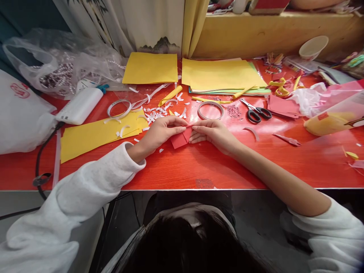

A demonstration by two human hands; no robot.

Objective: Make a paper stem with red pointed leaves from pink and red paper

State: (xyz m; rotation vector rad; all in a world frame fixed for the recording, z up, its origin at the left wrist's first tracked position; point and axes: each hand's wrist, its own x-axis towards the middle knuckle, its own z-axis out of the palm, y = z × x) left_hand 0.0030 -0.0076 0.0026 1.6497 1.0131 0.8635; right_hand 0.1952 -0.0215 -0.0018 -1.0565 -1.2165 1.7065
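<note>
A small folded piece of red paper is held between my two hands, just above the red table. My left hand pinches its upper left part between thumb and fingers. On the other side, my right hand grips its top right edge, with the remaining fingers curled behind and below. A crease or overlapping edge runs down the paper's middle. Beyond my hands lie a roll of tape and many white paper scraps. Black-handled scissors rest to the right.
Yellow sheets and a stack of coloured paper lie at the back. Yellow strips, a white power bank and plastic bags are on the left. Red paper squares and a paper cup stand right.
</note>
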